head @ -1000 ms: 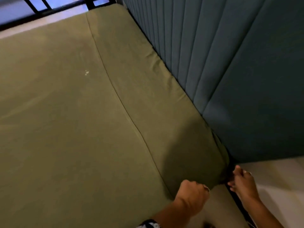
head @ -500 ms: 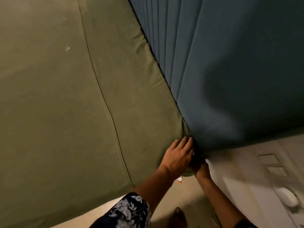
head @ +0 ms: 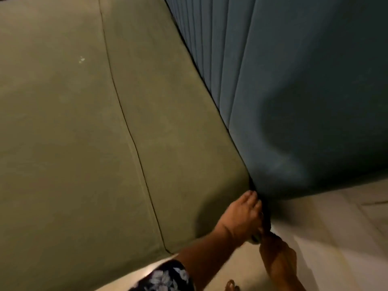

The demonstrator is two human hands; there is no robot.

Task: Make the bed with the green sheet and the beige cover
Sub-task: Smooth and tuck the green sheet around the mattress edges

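The green sheet point(head: 84, 133) covers the bed and fills the left side of the view. It lies flat and smooth. A few tiny white specks point(head: 81, 59) sit on it near the top. A thin dark seam line point(head: 130, 131) runs down the sheet from top to bottom.

At the bottom a flowery sleeve point(head: 165, 277) shows, and the bare arm goes up from it to the left hand point(head: 241, 217). This hand is at the corner of the bed, where the sheet meets the blue padded headboard point(head: 294, 91). Its fingers point(head: 249, 196) press flat on the sheet and reach into the dark gap by the headboard. It is not a fist, but I cannot tell if it grips any cloth.

The right hand point(head: 273, 244) is just below and touches the left one. It reaches into the same gap. Its fingers are hidden, so I cannot tell if it is open or closed.

On the far right is the pale floor point(head: 336, 238).
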